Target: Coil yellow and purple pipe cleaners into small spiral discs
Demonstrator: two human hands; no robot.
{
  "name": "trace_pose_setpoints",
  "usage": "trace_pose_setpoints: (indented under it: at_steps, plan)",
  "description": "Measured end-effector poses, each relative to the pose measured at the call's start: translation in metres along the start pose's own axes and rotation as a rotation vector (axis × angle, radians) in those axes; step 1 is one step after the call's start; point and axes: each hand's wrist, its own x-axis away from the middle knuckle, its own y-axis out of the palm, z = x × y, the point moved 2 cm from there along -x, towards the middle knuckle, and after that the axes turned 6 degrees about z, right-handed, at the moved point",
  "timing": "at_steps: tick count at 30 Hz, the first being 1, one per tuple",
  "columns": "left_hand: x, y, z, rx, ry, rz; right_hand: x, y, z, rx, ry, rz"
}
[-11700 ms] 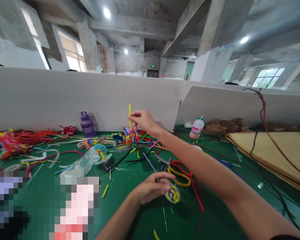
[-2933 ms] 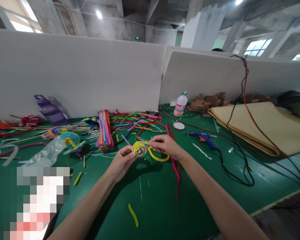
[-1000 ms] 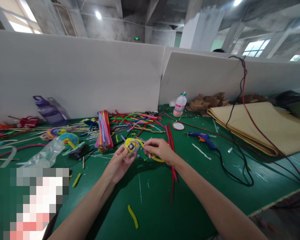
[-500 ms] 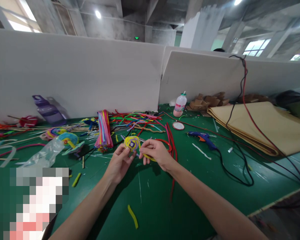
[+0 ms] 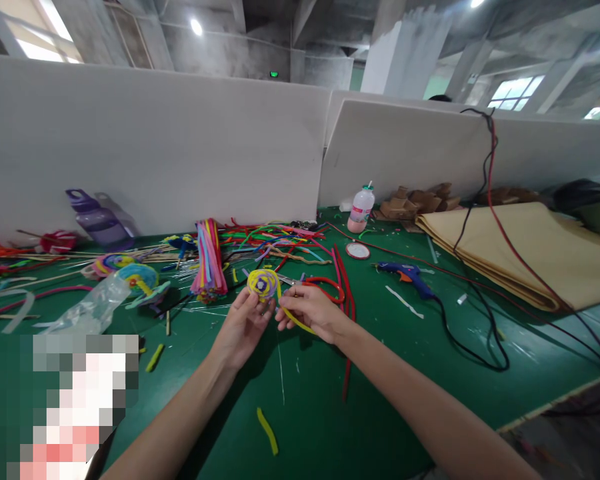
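A yellow and purple pipe cleaner spiral (image 5: 263,284) with a pale centre is held upright in my left hand (image 5: 243,320), its thumb and fingers closed at the lower edge. From the spiral's right side runs a loose yellow pipe cleaner tail (image 5: 291,313). My right hand (image 5: 313,308) pinches that tail between thumb and fingers, just right of the spiral. Behind the right hand lie scissors with red-orange handles (image 5: 330,283), their blades partly hidden. A short yellow pipe cleaner piece (image 5: 267,431) rests on the green table (image 5: 305,427) nearer to me.
A pipe cleaner bundle (image 5: 209,263) stands behind my left hand, with many loose ones beyond. Finished spirals (image 5: 137,277) and a plastic bag (image 5: 90,310) lie left. To the right are a blue glue gun (image 5: 405,273) with its cable, a pink-white bottle (image 5: 361,210) and brown paper (image 5: 520,247).
My right hand has shifted slightly down along the yellow tail, and more of the tail shows between the hands. The scissors behind it show more. The spiral has turned a little.
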Motion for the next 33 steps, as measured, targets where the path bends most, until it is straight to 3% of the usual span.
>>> trace_pose_setpoints:
  at_steps: [7, 16, 29, 33]
  plan:
    - [0.004, 0.005, -0.001, -0.057, -0.037, -0.078, -0.003, 0.002, 0.005, -0.106, 0.003, -0.103]
    - [0.002, 0.0, -0.003, -0.035, -0.06, -0.012, -0.002, -0.004, -0.003, 0.082, -0.116, -0.07]
    - [0.009, 0.007, -0.008, -0.123, -0.044, -0.163, -0.001, 0.011, 0.011, 0.004, -0.083, 0.0]
    - [0.007, 0.007, -0.009, -0.16, -0.028, -0.161, 0.001, 0.017, 0.011, -0.033, -0.084, 0.007]
